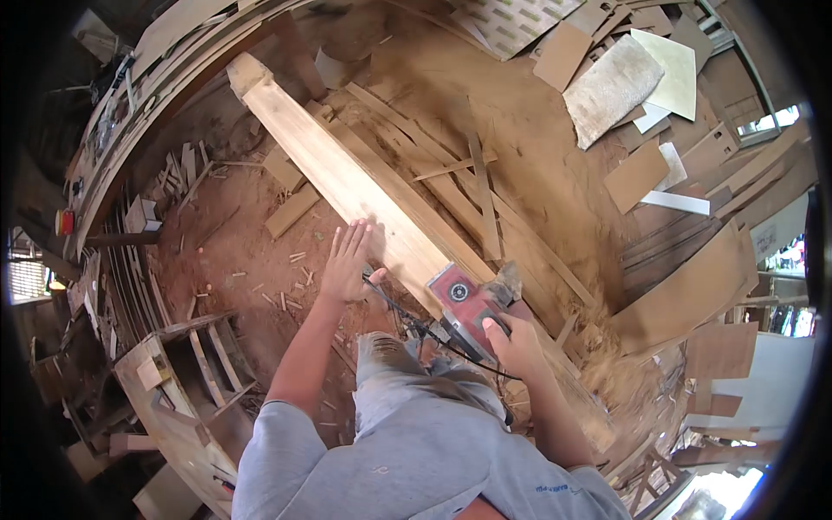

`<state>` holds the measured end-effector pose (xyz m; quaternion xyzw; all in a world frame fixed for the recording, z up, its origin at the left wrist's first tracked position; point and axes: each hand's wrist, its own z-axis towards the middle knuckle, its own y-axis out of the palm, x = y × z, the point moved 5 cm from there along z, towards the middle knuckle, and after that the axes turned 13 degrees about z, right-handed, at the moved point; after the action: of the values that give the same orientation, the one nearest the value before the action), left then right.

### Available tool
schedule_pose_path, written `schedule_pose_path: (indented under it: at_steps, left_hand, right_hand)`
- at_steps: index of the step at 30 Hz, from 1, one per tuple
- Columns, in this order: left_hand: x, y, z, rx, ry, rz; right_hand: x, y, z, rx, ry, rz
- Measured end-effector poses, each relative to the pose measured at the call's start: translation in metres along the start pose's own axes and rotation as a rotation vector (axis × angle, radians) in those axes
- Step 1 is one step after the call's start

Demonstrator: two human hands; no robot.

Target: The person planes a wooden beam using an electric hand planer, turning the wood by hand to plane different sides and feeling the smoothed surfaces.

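A long, pale wooden beam (338,178) runs diagonally from the upper left toward the lower right. On its nearer end rests a red power tool (459,299) with a round dial, and my right hand (517,345) is wrapped round its handle. My left hand (354,262) lies at the beam's near edge, fingers stretched out and touching the wood. A black cord (416,325) passes beneath my left hand and runs to the tool. The tool's underside is hidden.
More long boards (416,147) lie beyond the beam. Wood scraps and shavings cover the reddish floor (234,251). At the lower left stands a wooden frame (186,373). Stacked panels (689,286) and a whitish slab (611,91) are on the right.
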<state>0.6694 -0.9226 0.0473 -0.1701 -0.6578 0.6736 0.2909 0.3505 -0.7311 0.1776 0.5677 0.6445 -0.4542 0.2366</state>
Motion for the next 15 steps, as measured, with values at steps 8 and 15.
schedule_pose_path:
  at_steps: [8,15]
  left_hand:
    - [-0.048,-0.023,-0.004,0.077,-0.081,-0.124]
    - [-0.084,-0.034,0.007,0.115,-0.108,-0.153]
  right_hand:
    - [-0.027,0.032,0.044,-0.054,0.087,-0.039]
    - [-0.06,0.066,0.096,-0.073,0.054,-0.047]
